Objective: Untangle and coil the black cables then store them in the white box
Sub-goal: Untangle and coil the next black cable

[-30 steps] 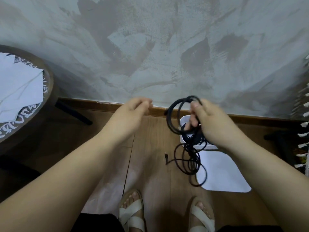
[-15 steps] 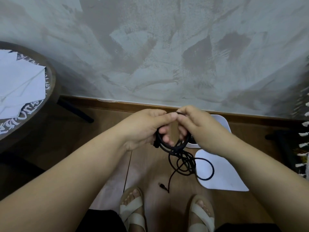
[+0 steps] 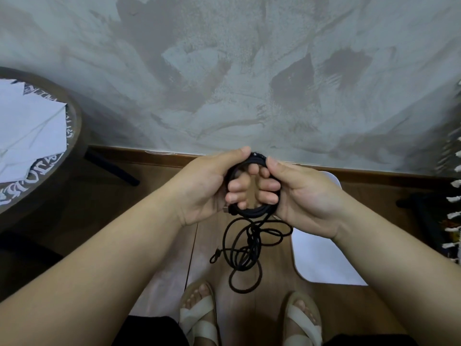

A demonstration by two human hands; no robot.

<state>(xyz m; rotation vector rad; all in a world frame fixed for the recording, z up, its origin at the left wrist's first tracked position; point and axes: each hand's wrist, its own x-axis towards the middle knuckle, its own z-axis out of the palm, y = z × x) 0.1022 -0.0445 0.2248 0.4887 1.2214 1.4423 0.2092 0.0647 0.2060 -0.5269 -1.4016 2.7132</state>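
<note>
In the head view, at the centre of the frame, a small tight coil of black cable [image 3: 252, 211] is held up in front of the grey plastered wall [image 3: 224, 71] by both hands. The left hand [image 3: 204, 188] is closed round the coil's left side, with the thumb laid over the top and the fingers curled through the ring. The right hand [image 3: 306, 198] is clamped on the right side in the same way. Below the coil, a loose knotted tangle of the same black cable [image 3: 245, 248] hangs above the wooden floor [image 3: 159, 196], with a free end dangling at its left. A rounded corner of the white box [image 3: 333, 179] shows beyond the right wrist, and a flat white panel [image 3: 321, 260], perhaps its lid, lies at lower right. The coiling step is judged to be in hand and only partly done. Next, the hanging knot would need to be loosened and the slack fed onto the ring before storage.
</note>
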